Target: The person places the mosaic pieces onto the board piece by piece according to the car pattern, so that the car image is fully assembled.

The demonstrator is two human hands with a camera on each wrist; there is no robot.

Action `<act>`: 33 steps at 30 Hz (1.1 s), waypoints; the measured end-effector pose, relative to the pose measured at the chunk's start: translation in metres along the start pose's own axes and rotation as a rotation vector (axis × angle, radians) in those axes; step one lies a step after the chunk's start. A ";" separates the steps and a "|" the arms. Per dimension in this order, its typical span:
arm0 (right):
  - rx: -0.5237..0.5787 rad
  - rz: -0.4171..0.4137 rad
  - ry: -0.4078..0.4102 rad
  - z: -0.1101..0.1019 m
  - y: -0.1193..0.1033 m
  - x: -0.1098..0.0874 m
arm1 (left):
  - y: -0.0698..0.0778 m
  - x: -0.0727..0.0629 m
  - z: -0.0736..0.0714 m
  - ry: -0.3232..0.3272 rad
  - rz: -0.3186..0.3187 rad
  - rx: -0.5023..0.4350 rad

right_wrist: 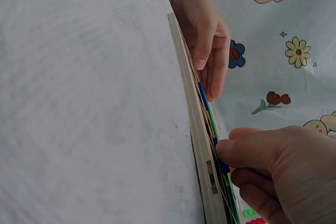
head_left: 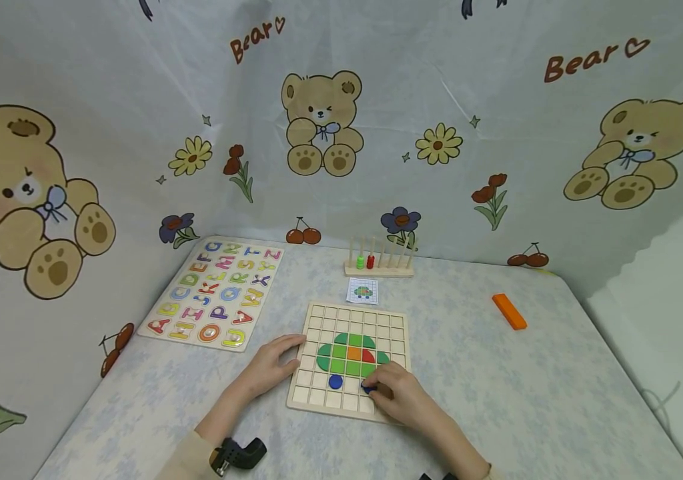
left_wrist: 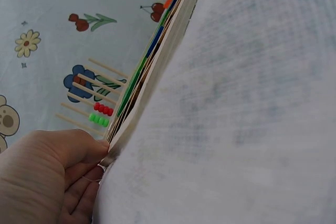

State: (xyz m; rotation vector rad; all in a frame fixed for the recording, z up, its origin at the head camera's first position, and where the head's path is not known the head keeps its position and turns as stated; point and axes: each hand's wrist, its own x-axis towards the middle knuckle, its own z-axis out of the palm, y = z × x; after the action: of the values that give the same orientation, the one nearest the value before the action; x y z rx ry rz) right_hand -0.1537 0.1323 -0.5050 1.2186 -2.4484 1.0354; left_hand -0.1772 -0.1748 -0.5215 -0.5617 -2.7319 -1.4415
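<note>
A square wooden grid board [head_left: 311,398] lies on the table, with green, orange and red pieces set in it as a turtle-like shape. In the head view, my left hand [head_left: 266,368] rests at the board's left edge, its fingers fairly straight and touching the rim. Over the board's lower right part, my right hand [head_left: 404,395] pinches a blue piece [head_left: 368,387] between thumb and fingers, right at the grid. A round blue disc [head_left: 335,382] sits in a cell to the left. The right wrist view shows the right thumb on the blue piece [right_wrist: 222,162].
A small pattern card [head_left: 363,291] lies beyond the board. Behind it stands a wooden peg rack [head_left: 379,271] with green and red beads. An alphabet board [head_left: 197,315] lies at the left. An orange block [head_left: 509,311] is on the right.
</note>
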 end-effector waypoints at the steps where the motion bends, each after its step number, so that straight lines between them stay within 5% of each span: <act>1: 0.000 0.004 0.001 0.000 0.000 0.000 | 0.000 0.000 0.000 -0.001 0.000 0.000; 21: -0.003 0.185 -0.031 0.002 -0.002 0.002 | -0.003 0.000 0.002 0.012 0.009 0.019; 33: 0.015 0.120 -0.001 0.004 0.000 0.000 | -0.002 0.000 0.000 -0.001 0.008 0.022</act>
State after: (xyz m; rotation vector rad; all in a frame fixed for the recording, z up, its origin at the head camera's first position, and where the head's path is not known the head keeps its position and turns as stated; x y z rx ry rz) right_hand -0.1532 0.1300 -0.5077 1.0886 -2.5463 1.0859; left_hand -0.1775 -0.1759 -0.5236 -0.5721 -2.7400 -1.4081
